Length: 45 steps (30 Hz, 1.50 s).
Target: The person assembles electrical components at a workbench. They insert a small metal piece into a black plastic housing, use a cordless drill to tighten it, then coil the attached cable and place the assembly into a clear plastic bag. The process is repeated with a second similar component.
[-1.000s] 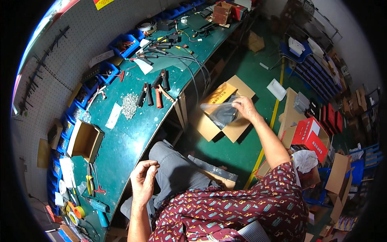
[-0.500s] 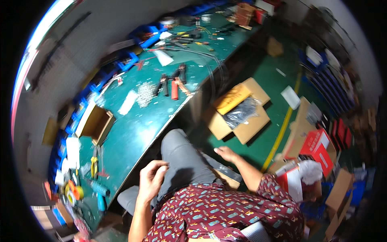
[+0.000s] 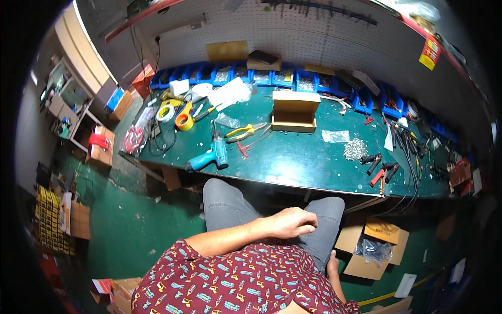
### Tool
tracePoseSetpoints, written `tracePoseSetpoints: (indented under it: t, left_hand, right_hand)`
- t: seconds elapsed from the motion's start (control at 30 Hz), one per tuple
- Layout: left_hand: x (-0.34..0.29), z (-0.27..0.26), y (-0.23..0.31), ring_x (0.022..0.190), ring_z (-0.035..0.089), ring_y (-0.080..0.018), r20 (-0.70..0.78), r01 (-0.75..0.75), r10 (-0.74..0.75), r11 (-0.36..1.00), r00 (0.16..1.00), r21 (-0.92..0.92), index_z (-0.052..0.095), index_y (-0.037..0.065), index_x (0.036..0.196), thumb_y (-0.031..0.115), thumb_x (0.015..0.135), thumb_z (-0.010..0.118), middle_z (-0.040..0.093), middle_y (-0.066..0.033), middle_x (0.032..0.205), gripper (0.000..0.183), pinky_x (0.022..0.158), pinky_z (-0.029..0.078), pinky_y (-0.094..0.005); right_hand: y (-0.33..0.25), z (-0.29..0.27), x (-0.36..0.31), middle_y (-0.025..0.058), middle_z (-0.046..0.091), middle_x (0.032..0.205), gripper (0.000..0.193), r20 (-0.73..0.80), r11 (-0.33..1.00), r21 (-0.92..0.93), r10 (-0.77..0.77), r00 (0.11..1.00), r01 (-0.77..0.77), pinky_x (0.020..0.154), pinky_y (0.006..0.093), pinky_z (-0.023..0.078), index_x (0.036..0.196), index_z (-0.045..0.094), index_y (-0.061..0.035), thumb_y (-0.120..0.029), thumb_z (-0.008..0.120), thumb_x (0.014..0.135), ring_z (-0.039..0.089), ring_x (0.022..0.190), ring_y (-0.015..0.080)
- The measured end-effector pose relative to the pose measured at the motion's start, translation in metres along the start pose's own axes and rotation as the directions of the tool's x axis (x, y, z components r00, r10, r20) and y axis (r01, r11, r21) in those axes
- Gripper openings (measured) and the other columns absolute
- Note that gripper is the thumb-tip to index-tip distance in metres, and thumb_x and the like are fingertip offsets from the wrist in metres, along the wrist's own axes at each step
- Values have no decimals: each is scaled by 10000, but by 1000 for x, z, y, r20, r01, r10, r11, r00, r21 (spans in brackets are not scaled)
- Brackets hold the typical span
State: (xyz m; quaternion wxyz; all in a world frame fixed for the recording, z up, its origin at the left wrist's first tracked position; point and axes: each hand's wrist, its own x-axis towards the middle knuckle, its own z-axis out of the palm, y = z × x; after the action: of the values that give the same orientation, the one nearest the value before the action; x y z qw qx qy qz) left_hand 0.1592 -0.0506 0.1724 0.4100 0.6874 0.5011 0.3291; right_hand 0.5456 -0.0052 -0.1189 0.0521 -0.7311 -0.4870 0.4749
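Observation:
My left hand (image 3: 294, 222) rests across my lap, over my right thigh, fingers loosely curled. I see nothing in it, though its palm side is hidden. Low beside my right thigh is my right hand (image 3: 333, 266), partly covered by my leg and shirt; its fingers hardly show. Nearest to it is an opened cardboard box (image 3: 351, 240) on the floor, holding a yellow-orange box (image 3: 381, 231) and dark things in clear plastic (image 3: 374, 249). Before my knees stands the green workbench (image 3: 251, 167), with a teal cordless drill (image 3: 212, 154) at its front edge. Neither hand touches the bench.
On the bench are an open small carton (image 3: 294, 124), yellow-handled pliers (image 3: 246, 131), tape rolls (image 3: 184, 121), a pile of small metal parts (image 3: 355, 149) and red and black clamps (image 3: 377, 177). Blue bins (image 3: 306, 82) line its back. Cables (image 3: 413, 180) hang over the right front edge.
The view has swung left, so the bench now lies straight ahead. My left hand has come across my lap to the right thigh. My right hand has drawn in beside my leg.

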Motion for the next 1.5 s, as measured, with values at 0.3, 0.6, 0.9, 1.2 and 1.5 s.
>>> tracePoseSetpoints:
  t: [0.3,0.6,0.9,1.2,1.5]
  left_hand:
    - [-53,-29,-58,947,722,-337,-146,196,-201,980,969,-47,682,3,1136,193,979,642,735,-187,1015,250,830,562,-426]
    - [-46,-44,-94,892,717,-332,-170,175,-183,983,968,-62,681,-7,1113,210,987,647,735,-186,980,253,795,563,-414]
    - [-47,-74,-102,861,714,-233,-228,344,-365,930,903,-128,720,-9,1079,144,944,695,750,-159,951,206,806,553,-351]
    - [-12,-89,-125,741,626,-102,-78,457,-476,871,876,-180,722,-34,1059,104,940,695,702,-55,795,185,703,527,-281]
    - [45,-119,-129,727,602,-93,146,550,-537,831,831,-77,727,-31,1042,111,944,720,700,-47,786,173,681,521,-284]
  right_hand:
    - [-37,-11,-27,285,636,1320,959,42,995,-49,84,996,-82,1042,484,452,1324,573,167,-719,386,1008,601,1214,338]
    - [24,-18,31,284,733,944,567,-14,945,-246,-224,974,214,901,428,522,940,742,82,-465,593,973,718,941,362]
    - [-119,-15,38,132,719,762,267,-574,792,336,-257,777,510,615,318,569,777,696,30,51,450,879,701,649,196]
    - [-242,-11,39,96,717,804,258,-604,687,179,-488,630,704,636,293,550,846,697,24,24,459,947,672,683,155]
    - [-310,-137,116,183,688,928,109,-772,730,-308,-566,288,610,734,423,523,952,669,9,-37,598,885,660,829,338]
